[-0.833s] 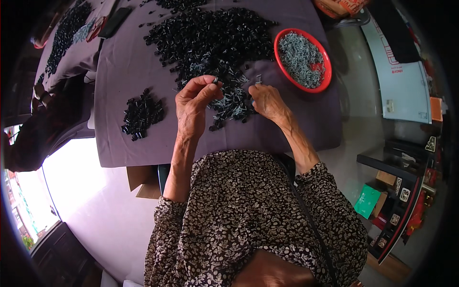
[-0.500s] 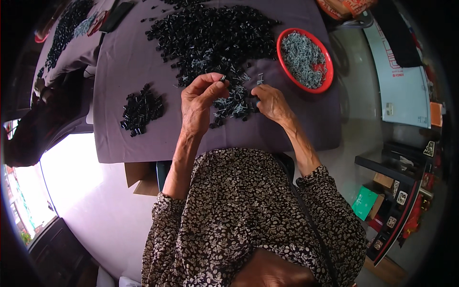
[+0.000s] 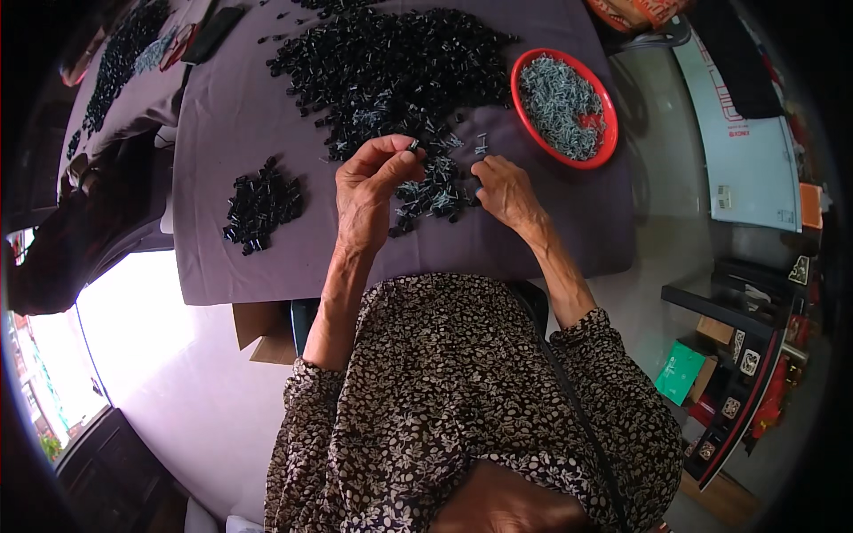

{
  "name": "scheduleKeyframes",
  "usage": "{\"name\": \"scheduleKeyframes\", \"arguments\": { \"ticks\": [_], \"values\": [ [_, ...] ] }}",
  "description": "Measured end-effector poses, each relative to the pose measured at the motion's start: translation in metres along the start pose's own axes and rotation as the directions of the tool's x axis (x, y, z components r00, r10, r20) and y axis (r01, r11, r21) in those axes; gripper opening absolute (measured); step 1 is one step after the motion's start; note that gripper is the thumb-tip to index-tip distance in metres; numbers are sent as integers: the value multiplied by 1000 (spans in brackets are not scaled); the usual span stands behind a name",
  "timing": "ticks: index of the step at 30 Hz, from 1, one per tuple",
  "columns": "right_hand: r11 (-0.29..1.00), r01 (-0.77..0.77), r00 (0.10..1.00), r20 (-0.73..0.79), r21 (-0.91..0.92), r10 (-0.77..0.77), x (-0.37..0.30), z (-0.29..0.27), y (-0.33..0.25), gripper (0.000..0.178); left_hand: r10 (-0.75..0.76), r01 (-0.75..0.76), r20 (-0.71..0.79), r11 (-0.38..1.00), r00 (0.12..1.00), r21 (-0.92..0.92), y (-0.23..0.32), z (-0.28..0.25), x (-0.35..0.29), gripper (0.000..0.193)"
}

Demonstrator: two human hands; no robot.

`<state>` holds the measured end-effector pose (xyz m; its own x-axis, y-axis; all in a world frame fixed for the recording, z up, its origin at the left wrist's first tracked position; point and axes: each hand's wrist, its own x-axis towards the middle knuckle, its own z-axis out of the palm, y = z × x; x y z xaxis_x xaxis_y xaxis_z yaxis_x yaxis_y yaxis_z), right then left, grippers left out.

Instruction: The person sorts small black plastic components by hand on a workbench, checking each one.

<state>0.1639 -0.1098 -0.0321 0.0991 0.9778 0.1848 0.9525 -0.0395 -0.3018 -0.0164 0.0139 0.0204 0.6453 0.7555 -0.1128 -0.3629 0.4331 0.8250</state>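
Note:
My left hand point(image 3: 362, 200) pinches a small black piece with a shiny metal bit point(image 3: 414, 145) between thumb and forefinger, above the table. To its right, my right hand point(image 3: 510, 191) has its fingers bent together; what they hold, if anything, is hidden. A few loose silver screws point(image 3: 482, 144) lie just beyond its fingertips. Between my hands lies a mixed heap of screws and black pieces point(image 3: 440, 182). Behind it spreads a large pile of small black pieces point(image 3: 391, 58). A smaller pile of black pieces point(image 3: 262, 209) sits to the left of my left hand.
A red bowl point(image 3: 613, 133) full of silver screws stands at the right on the purple-grey tablecloth point(image 3: 240, 115). At the far left another person's dark sleeve point(image 3: 98, 204) shows near more black pieces. Beyond the right table edge are a white panel point(image 3: 755, 182) and a dark shelf unit point(image 3: 720, 311).
My left hand keeps its pinch in nearly the same place. The fingers of my right hand have shifted slightly beside the loose screws.

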Motion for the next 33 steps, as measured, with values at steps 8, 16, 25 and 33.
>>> {"name": "scheduleKeyframes", "arguments": {
  "ticks": [8,16,25,33],
  "values": [
    [94,-138,894,83,986,440,29,-46,-8,20,-19,19,16,1000,1000,14,4,16,5,14],
    [-112,119,888,-56,987,456,73,-91,-58,17,88,-89,61,996,994,7,24,61,15,12],
    [203,202,883,-268,958,386,79,-94,-67,18,156,-155,7,987,988,-35,29,66,13,11],
    [405,220,894,-350,887,281,78,-95,-74,14,158,-158,5,986,987,-46,29,61,10,12]
  ]
}}
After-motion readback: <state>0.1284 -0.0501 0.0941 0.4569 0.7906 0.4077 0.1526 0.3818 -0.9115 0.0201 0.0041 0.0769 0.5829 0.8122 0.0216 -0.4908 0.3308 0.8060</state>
